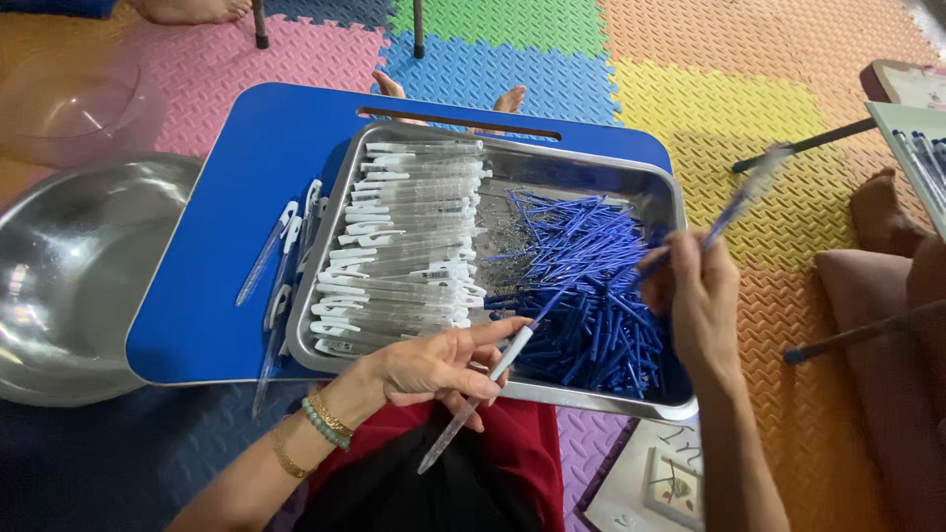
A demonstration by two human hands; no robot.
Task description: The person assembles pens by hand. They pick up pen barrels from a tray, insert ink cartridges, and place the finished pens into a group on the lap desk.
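Note:
My left hand (434, 366) holds a clear pen barrel with a white clip (473, 406), slanted over the near rim of a steel tray (552, 162). My right hand (698, 296) grips a blue pen refill (741, 193) that points up and to the right, blurred. The tray sits on a blue lap table (246, 197). Its left half holds stacked clear barrels with white clips (404, 246). Its right half holds a heap of blue refills (581, 286). A few finished pens (281, 266) lie on the table just left of the tray.
A large steel bowl (69, 286) stands at the left on the floor, with a clear plastic lid (69, 99) beyond it. Coloured foam mats (769, 79) cover the floor. Another person's feet (507, 99) show beyond the table. A second tray's edge (921, 158) is at the right.

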